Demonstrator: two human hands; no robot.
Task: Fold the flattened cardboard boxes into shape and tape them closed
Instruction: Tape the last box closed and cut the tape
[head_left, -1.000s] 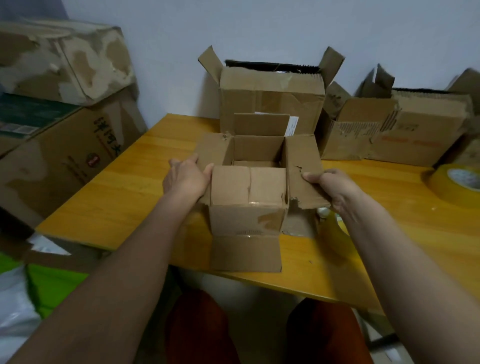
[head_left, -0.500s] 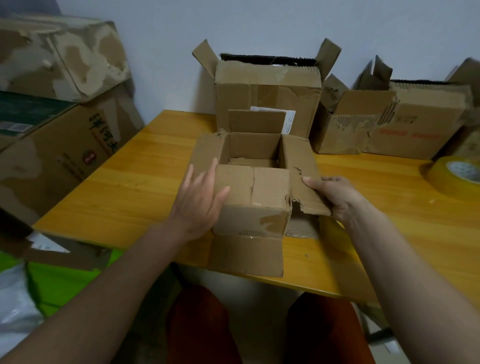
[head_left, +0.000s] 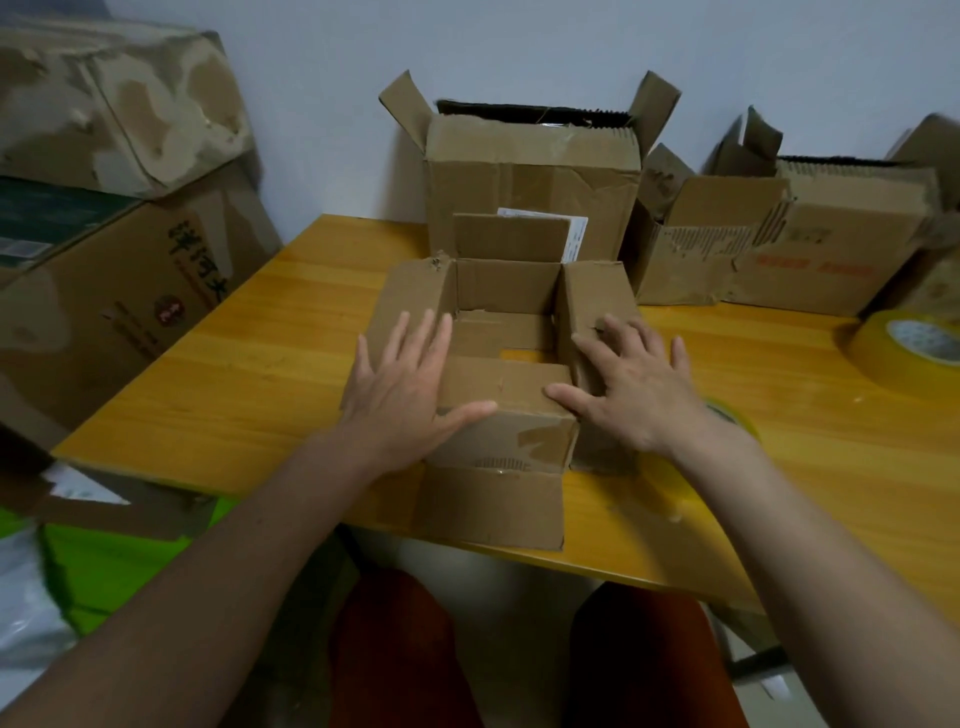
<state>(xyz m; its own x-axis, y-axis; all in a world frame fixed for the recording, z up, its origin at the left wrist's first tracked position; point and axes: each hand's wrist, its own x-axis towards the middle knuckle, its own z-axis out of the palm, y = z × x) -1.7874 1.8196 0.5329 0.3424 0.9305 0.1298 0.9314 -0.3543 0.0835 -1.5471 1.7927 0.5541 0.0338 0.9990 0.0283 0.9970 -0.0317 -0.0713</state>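
Head view: my left hand (head_left: 402, 397) and right hand (head_left: 631, 387) lie flat, fingers spread, pressing the small cardboard box's (head_left: 501, 410) side flaps. Box sits between them, mouth up, long axis running away from me.

Looks like a makeshift packing corner in a plain room. Orange wooden table (head_left: 218, 395) pushed against a bare pale wall (head_left: 519, 47), crowded with worn, reused cardboard boxes (head_left: 530, 171). Rolls of yellowish packing tape (head_left: 904, 348) at hand. More battered cartons (head_left: 104, 291) stacked at the left.
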